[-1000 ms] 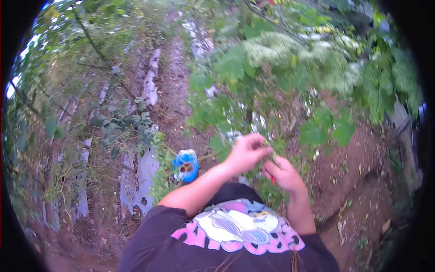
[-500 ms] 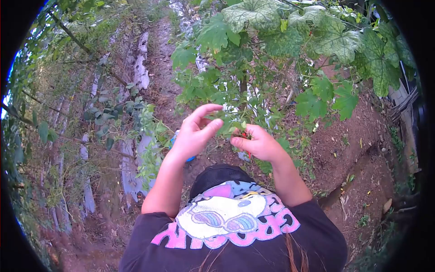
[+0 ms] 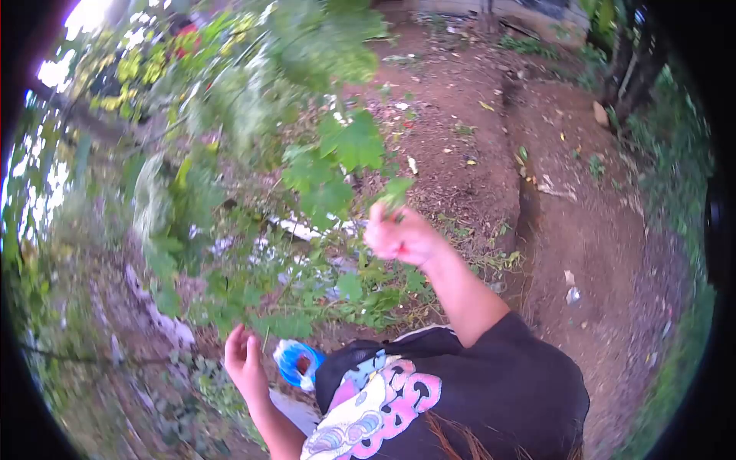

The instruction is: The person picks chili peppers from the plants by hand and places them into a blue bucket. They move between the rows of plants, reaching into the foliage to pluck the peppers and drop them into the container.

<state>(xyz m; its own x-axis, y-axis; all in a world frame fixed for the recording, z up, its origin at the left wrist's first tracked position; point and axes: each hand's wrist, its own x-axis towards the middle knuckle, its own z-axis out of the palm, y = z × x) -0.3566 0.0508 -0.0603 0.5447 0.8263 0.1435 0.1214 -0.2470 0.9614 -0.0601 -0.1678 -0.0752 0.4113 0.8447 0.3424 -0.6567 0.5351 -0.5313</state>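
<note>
My right hand (image 3: 404,236) is raised over the bare soil side, its fingers closed. Small bits of red show between the fingers; I cannot tell what the red thing is. A green leaf (image 3: 396,190) stands up right at the fingertips. Lower on the left is my left hand (image 3: 245,359), thumb and fingers apart, with nothing seen in it. Its fingertips are close to the leafy green plants (image 3: 287,323). Beside my body, to the right of the left hand, sits a blue and white container (image 3: 295,363) with a round brownish opening.
Large lobed leaves (image 3: 353,142) hang across the upper left, some blurred. Brown soil (image 3: 460,153) with a shallow furrow (image 3: 529,222) runs along the right. A tree trunk (image 3: 632,65) rises at the top right. Pale strips (image 3: 157,310) lie among the plants at left.
My view has swung to the right, bringing in more soil. My hands, close together before, are now far apart, the left one lowered. The blue container shows more fully.
</note>
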